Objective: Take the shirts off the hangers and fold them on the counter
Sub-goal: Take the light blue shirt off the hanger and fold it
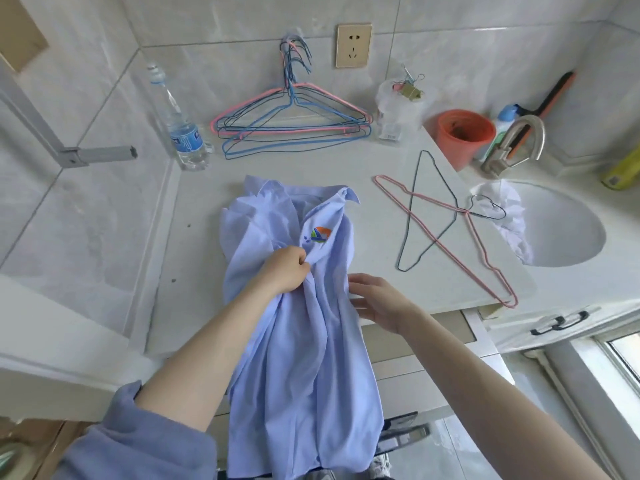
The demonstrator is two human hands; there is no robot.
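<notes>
A light blue collared shirt (pixel 294 334) with a small coloured chest logo lies crumpled on the white counter (pixel 363 174), collar away from me, its lower half hanging over the front edge. My left hand (pixel 284 270) pinches a bunch of the fabric just below the logo. My right hand (pixel 377 301) hovers with straight fingers at the shirt's right edge, touching or nearly touching the cloth. Two bare wire hangers, one pink (pixel 460 230) and one dark (pixel 415 233), lie crossed on the counter to the right of the shirt.
Several wire hangers (pixel 291 123) hang from a wall hook at the back. A water bottle (pixel 181 129) stands back left. An orange cup (pixel 462 135), a tap (pixel 516 143) and a sink (pixel 561 223) with white cloth sit at the right.
</notes>
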